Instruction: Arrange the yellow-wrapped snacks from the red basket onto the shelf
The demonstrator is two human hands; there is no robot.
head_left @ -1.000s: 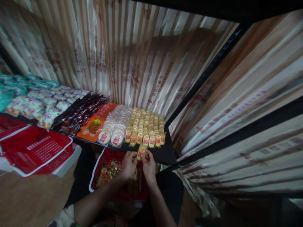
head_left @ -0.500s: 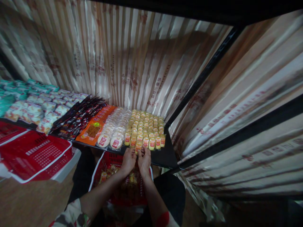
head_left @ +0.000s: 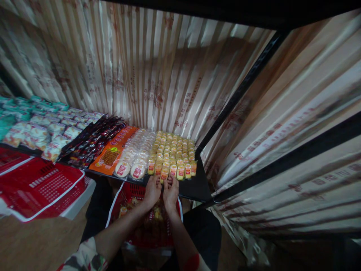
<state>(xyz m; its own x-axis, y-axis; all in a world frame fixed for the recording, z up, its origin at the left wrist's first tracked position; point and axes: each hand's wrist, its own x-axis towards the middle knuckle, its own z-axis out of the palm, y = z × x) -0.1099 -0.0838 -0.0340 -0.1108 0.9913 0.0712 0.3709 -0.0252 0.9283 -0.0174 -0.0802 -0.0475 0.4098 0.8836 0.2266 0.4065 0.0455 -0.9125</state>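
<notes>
My left hand (head_left: 153,191) and my right hand (head_left: 170,191) meet at the front edge of a black shelf (head_left: 194,188). Between their closed fingertips is a small yellow snack packet (head_left: 164,174) with a red and white label, gripped from both sides. It lies at the front of several tight rows of like yellow packets (head_left: 175,150). Below my forearms, a red basket (head_left: 135,189) with a white rim holds more of these packets, partly hidden by my arms. Just left of the rows lie round white wafers in clear wrappers (head_left: 138,170).
Further left on the shelf are an orange snack bag (head_left: 108,154), dark shiny packets (head_left: 90,143), white packets (head_left: 36,133) and teal packets (head_left: 17,109). Another red basket (head_left: 53,184) stands at the left. A dark metal post (head_left: 239,90) and printed sheeting (head_left: 169,75) bound the back and right.
Both hands stay on the same yellow packet at the front of the rows, with barely any movement. The view has shifted very slightly.
</notes>
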